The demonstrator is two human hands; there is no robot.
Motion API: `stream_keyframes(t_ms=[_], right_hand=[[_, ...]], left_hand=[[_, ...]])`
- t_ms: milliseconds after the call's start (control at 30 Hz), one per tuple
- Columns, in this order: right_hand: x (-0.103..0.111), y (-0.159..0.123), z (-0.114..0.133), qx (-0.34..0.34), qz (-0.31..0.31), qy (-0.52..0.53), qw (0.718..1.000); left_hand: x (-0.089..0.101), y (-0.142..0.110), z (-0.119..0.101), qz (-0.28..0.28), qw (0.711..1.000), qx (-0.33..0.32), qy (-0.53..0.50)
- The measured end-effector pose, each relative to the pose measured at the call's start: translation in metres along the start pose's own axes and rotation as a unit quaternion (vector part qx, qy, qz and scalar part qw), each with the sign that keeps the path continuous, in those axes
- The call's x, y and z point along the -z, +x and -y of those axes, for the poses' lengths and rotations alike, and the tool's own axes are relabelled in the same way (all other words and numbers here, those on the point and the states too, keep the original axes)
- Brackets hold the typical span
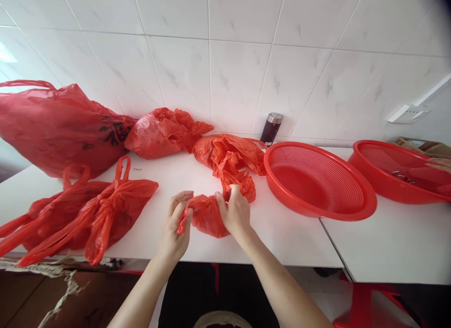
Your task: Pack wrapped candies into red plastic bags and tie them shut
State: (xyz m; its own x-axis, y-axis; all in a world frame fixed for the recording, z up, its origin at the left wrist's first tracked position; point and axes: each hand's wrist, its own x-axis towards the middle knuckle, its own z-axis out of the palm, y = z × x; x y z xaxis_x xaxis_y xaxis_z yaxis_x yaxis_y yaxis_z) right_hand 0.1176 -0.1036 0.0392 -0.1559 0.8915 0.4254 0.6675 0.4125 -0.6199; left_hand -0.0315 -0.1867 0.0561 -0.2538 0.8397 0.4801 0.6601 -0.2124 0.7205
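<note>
A small red plastic bag (210, 218) lies on the white table (275, 236) in front of me, with a rounded bulge between my hands. My left hand (178, 223) pinches a crumpled corner of it on the left side. On the right, my right hand (235, 210) grips the gathered plastic near its neck, thumb toward the bag. What the bag contains cannot be made out. Just beyond my right hand, more crumpled red plastic (232, 166) leads to another red bag (246, 152).
Tied red bags (116, 210) lie at the left front, with a large red bag (59, 126) and a smaller bag (155, 133) behind. A dark thermos (271, 129) stands by the tiled wall. Right are a red colander (310, 182) and another red basin (391, 177) near a cardboard box (423, 146).
</note>
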Motion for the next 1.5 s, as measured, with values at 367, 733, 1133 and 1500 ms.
stream_keyframes(t_ms=[367,733,1133,1500], right_hand=[[-0.005,0.009,-0.040,0.038,0.046,-0.060,0.996],[-0.035,0.023,-0.070,0.022,0.106,-0.195,0.975],[-0.037,0.021,-0.077,-0.006,0.015,-0.189,0.982],[-0.047,0.016,-0.074,0.075,-0.056,-0.079,0.992]], left_hand=[[-0.017,0.040,0.036,0.112,0.971,0.102,0.184],[-0.044,0.055,0.068,0.169,0.925,0.169,0.297],[-0.035,0.044,0.084,0.048,0.961,0.231,0.141],[0.018,0.012,0.066,-0.117,0.951,0.276,-0.070]])
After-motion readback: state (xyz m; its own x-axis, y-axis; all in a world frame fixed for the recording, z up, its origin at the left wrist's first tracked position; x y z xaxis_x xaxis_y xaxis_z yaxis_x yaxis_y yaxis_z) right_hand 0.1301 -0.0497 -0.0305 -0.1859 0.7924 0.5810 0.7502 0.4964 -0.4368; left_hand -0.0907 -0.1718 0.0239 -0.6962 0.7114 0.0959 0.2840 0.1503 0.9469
